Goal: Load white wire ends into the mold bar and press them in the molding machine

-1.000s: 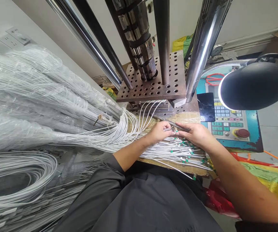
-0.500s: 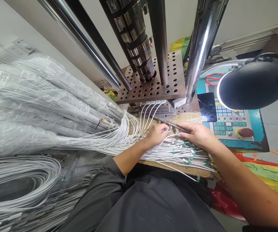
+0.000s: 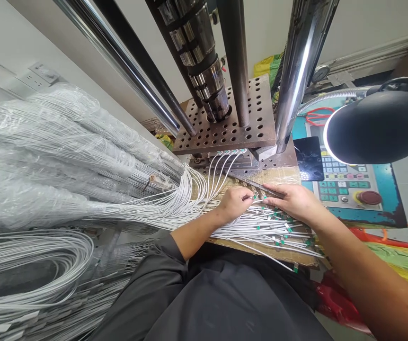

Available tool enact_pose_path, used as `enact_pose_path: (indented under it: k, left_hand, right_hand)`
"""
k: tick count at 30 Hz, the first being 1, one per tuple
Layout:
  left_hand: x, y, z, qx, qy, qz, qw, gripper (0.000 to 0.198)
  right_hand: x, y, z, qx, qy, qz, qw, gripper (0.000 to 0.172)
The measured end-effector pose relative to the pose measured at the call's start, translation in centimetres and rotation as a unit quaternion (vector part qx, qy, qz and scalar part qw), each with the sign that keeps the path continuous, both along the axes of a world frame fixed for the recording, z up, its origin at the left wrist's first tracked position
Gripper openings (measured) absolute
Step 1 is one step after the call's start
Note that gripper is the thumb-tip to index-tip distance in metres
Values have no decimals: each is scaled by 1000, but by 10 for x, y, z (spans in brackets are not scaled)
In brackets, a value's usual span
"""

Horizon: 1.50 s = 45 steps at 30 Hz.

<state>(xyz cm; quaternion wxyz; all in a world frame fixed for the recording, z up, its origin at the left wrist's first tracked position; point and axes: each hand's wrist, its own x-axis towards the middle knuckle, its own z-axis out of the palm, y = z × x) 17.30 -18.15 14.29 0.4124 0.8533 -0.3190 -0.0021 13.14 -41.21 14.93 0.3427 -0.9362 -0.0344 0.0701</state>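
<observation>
My left hand (image 3: 235,203) is closed in a pinch on the end of a white cable, close to its small green-tipped connector (image 3: 255,196). Just to the right, my right hand (image 3: 294,201) grips a long thin dark metal tool (image 3: 248,181) that slants up and left toward the press. The thumb of that hand rests by another cable end. Under and around both hands lie many white cables (image 3: 239,228) with green-and-metal ends, spread over a cardboard sheet (image 3: 282,176). Several cables (image 3: 221,169) run up into the fixture under the press plate, their ends in a row.
Above stands the press plate (image 3: 261,106) full of holes, between steel columns (image 3: 301,71). A black lamp (image 3: 381,128) hangs at right over a control panel (image 3: 353,182) with a red button (image 3: 369,197). Plastic-wrapped cable bundles (image 3: 55,142) fill the left side.
The whole view has shifted slightly. My left hand's fingers have curled tighter around the cable end and stay beside the right hand. The tool remains in my right hand.
</observation>
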Motion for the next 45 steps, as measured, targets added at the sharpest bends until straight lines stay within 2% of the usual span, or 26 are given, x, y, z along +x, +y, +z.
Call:
enact_pose_path:
  k: [7, 13, 19, 27, 30, 34, 36, 38, 41, 43, 45]
  left_hand:
    - [1, -2, -3, 9, -17, 16, 1000, 14]
    - [0, -2, -7, 21, -8, -5, 1000, 14]
    - [-1, -3, -6, 21, 20, 14, 999, 12]
    - [-2, -6, -8, 16, 43, 68, 997, 7]
    - [4, -3, -4, -10, 121, 64, 991, 6]
    - [19, 5, 5, -76, 278, 50, 956, 23]
    - [23, 9, 10, -84, 310, 54, 945, 26]
    - [24, 13, 15, -64, 285, 60, 955, 25]
    - [20, 16, 18, 2, 143, 64, 988, 14]
    - [18, 18, 15, 37, 58, 48, 996, 11]
    - [17, 19, 9, 51, 23, 37, 998, 11]
  right_hand:
    - [0, -1, -1, 12, -13, -8, 1000, 55]
    - [0, -1, 0, 12, -17, -1, 1000, 52]
    - [0, -1, -2, 23, -22, -5, 999, 51]
    - [1, 1, 1, 20, 4, -5, 1000, 50]
    - [1, 0, 1, 16, -5, -1, 1000, 52]
    - [0, 0, 1, 21, -17, 3, 1000, 53]
    - [0, 0, 2, 22, -10, -2, 1000, 52]
    - [0, 0, 1, 23, 1, -5, 1000, 54]
    - [0, -1, 0, 18, 9, -5, 1000, 57]
    - [0, -1, -1, 13, 11, -4, 1000, 57]
    - [0, -1, -1, 12, 12, -4, 1000, 57]
